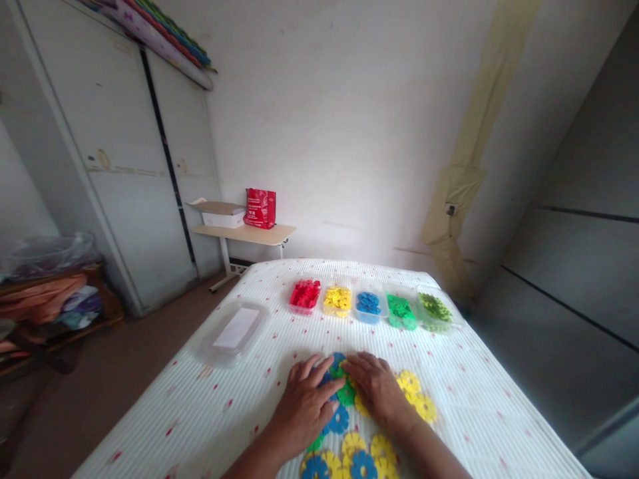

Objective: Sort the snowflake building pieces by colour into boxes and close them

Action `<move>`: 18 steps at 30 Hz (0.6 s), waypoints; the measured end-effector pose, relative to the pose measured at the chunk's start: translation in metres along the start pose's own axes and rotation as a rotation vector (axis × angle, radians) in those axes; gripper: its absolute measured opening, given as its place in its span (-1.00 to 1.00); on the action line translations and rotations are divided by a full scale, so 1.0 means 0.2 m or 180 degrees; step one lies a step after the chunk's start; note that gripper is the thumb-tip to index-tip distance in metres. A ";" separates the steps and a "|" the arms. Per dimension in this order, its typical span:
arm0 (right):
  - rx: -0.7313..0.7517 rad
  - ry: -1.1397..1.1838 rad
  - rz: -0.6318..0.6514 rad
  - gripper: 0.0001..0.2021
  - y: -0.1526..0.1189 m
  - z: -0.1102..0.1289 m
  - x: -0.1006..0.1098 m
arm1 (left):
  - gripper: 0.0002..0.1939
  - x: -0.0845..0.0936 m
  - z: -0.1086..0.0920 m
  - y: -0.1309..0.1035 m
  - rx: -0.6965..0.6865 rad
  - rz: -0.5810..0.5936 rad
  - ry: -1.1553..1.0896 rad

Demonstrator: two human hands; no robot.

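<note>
Near the front of the table lie flower-shaped plastic discs: blue discs (339,419), green discs (346,394) and yellow discs (353,442). Many overlap or touch; whether they are interlocked I cannot tell. My left hand (305,400) rests palm down on the left edge of the group, fingers spread over blue and green pieces. My right hand (378,386) lies across the upper right side, fingers stretched flat, touching green and yellow pieces and covering some. More yellow discs (419,398) show right of it. Neither hand visibly grasps a piece.
Across the table stand clear boxes of red pieces (305,294), yellow pieces (337,299), blue pieces (368,303), green pieces (400,310) and light-green pieces (434,307). A clear plastic lid (207,336) with white paper lies left. A side table (249,234) holds a red bag (260,208).
</note>
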State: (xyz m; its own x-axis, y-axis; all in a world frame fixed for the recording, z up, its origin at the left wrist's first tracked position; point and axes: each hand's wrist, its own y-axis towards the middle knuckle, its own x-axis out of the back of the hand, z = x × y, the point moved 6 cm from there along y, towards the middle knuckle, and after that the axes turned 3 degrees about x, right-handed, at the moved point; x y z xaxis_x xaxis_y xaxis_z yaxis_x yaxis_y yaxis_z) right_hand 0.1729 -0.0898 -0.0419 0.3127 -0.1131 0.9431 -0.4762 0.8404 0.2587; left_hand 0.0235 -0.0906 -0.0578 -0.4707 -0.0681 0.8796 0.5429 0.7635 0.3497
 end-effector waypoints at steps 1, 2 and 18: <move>-0.0024 0.0025 0.0030 -0.63 0.00 0.00 0.00 | -0.58 0.00 0.00 0.00 0.0009 0.0020 0.0003; -0.0042 0.0048 0.0038 -0.64 0.00 0.00 0.00 | -0.60 -0.01 0.00 0.00 0.0014 0.0028 -0.0001; -0.0352 0.0104 -0.0245 -0.66 -0.07 -0.05 0.09 | -0.69 0.05 -0.03 0.01 -0.0015 -0.0161 -0.0290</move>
State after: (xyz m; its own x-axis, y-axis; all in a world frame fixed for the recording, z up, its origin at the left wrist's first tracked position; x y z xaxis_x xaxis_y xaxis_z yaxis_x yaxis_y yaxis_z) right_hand 0.1937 -0.0988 -0.0307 0.3722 -0.1636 0.9136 -0.3570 0.8834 0.3036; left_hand 0.0242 -0.0941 -0.0468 -0.5587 -0.0476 0.8280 0.5200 0.7576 0.3945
